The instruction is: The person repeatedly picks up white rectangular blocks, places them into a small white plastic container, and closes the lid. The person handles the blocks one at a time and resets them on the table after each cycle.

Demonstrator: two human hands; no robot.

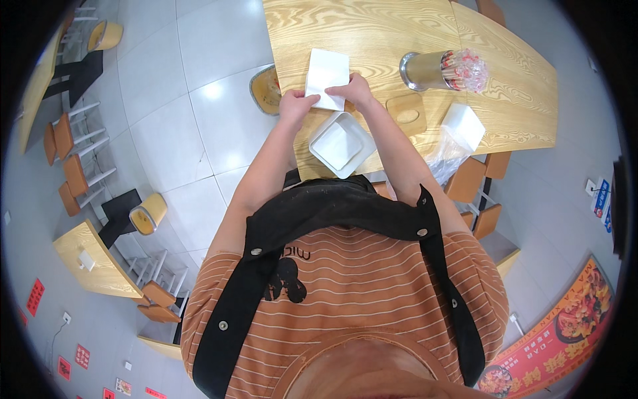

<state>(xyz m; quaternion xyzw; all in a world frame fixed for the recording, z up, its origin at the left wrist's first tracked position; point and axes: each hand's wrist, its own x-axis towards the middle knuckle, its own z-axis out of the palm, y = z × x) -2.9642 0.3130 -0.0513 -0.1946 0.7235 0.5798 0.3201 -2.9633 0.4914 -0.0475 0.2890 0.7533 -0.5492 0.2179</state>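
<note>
Both of my hands hold a stack of white paper napkins (pixel 329 75) above the wood-grain table (pixel 359 25). My left hand (pixel 295 105) grips its near left corner with the thumb on top. My right hand (pixel 355 92) holds the right side, its thumb lying across the upper sheet. Just nearer to me, by the table edge, sits a white square napkin box (pixel 368 145) without a cover; its inside looks white, and I cannot tell whether napkins lie in it. A wooden lid with an oval hole (pixel 419 105) rests to the right of my right hand.
Further right is a white napkin pack (pixel 463 124) in torn clear plastic wrap (pixel 441 157). A metal canister (pixel 423 71) with wrapped chopsticks (pixel 463 71) lies beyond the lid or stands there. A yellow bin (pixel 266 92) is by the table's left edge. Brown-seated stools (pixel 466 179) are at the right.
</note>
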